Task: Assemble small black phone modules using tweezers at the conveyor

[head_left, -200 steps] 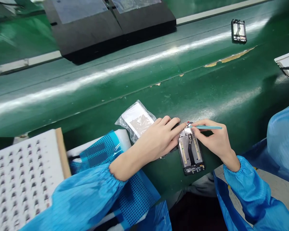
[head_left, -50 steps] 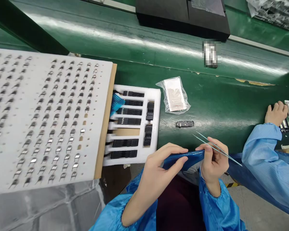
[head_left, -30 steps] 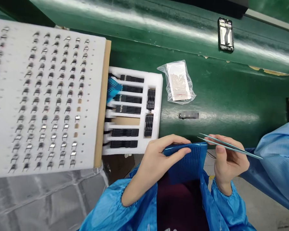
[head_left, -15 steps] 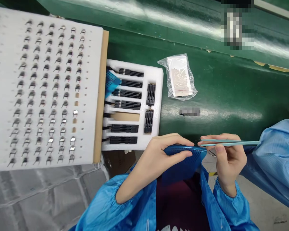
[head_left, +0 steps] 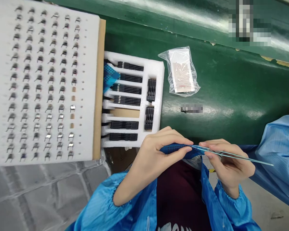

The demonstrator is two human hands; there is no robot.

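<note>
Between thumb and fingers, my left hand point(head_left: 163, 147) pinches a blue dotted sheet point(head_left: 170, 148), seen nearly edge-on in front of my body. My right hand point(head_left: 227, 157) is closed around light-blue tweezers point(head_left: 245, 157). Their tips reach left to the sheet's edge, close to my left fingertips. Whether the tips grip the sheet or something tiny on it is too small to tell. To the left, a white foam tray point(head_left: 159, 93) holds stacks of black strip-like parts point(head_left: 124, 125) in its slots, and another piece of blue dotted sheet point(head_left: 110, 77) lies over its left part.
A large white foam board point(head_left: 89, 96) with rows of small metal clips covers the left side. On the green table point(head_left: 219, 80) lie a clear plastic bag point(head_left: 183, 70) with white and beige sheets and a small dark object point(head_left: 191, 109). Another person's blue sleeve point(head_left: 279, 144) is at right.
The tweezers have tilted and moved left, their tips now at the sheet's edge by my left fingers. The sheet has turned flatter, with less of it hanging down.
</note>
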